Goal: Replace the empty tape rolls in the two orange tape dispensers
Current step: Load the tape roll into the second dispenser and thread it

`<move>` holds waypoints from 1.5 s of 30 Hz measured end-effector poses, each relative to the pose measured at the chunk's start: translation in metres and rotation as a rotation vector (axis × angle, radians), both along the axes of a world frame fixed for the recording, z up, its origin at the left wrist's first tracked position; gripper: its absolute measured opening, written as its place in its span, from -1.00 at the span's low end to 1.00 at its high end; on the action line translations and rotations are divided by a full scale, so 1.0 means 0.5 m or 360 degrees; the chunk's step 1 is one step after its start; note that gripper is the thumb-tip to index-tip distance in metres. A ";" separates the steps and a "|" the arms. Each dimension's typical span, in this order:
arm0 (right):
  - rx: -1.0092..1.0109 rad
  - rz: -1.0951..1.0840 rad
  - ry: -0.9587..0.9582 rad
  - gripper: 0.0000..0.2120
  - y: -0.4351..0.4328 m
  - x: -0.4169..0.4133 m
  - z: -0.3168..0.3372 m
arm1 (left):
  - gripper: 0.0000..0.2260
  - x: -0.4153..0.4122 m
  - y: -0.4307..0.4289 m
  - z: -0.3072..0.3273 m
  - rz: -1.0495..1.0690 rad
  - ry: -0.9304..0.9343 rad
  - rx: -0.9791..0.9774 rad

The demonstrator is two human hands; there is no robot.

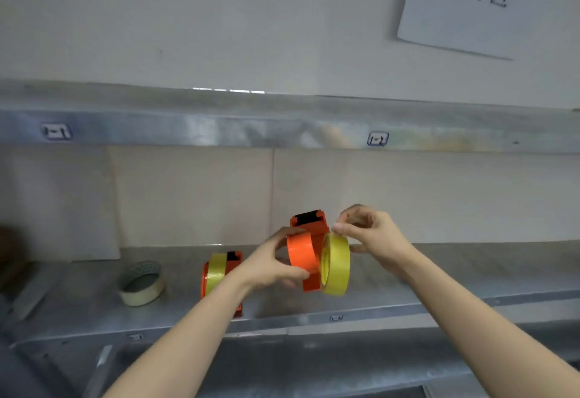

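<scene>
My left hand [273,264] grips an orange tape dispenser [306,251] and holds it up above the metal shelf. A yellow tape roll [335,264] sits against the dispenser's right side. My right hand [372,229] pinches the top edge of that roll with thumb and fingertips. A second orange dispenser [219,272] lies on the shelf to the left, partly behind my left forearm, with a yellow roll in it.
An empty beige tape core [142,283] lies on the metal shelf [439,275] at the left. An upper shelf rail [282,127] with small labels runs overhead. A paper sign [470,5] hangs on the wall at top right.
</scene>
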State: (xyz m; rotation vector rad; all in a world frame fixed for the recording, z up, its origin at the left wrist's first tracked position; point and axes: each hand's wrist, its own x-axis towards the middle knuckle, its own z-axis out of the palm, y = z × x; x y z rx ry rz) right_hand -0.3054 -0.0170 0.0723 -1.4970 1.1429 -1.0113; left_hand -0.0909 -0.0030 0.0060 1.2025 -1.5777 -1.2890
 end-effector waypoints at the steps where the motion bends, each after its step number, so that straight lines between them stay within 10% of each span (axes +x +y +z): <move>1: 0.0027 0.0003 -0.0063 -0.89 0.000 0.009 0.005 | -0.35 -0.002 0.005 0.007 0.0014 0.0079 0.0006; 15: -0.0187 -0.0026 0.0017 -0.91 -0.001 0.062 0.042 | -0.74 -0.027 0.045 0.045 0.0129 0.0517 0.0257; 25: 0.0003 0.0029 -0.0195 -0.92 0.026 0.080 0.015 | -0.47 -0.025 0.078 0.029 0.0123 0.0489 0.0116; 32: 0.0031 0.0120 -0.0132 -0.93 0.025 0.100 0.019 | -0.15 0.005 0.088 0.035 0.0140 -0.0044 -0.0096; 45: -0.0156 0.0183 0.0290 -0.81 -0.019 0.099 0.029 | -0.23 0.008 0.103 0.036 0.0200 -0.0076 -0.0083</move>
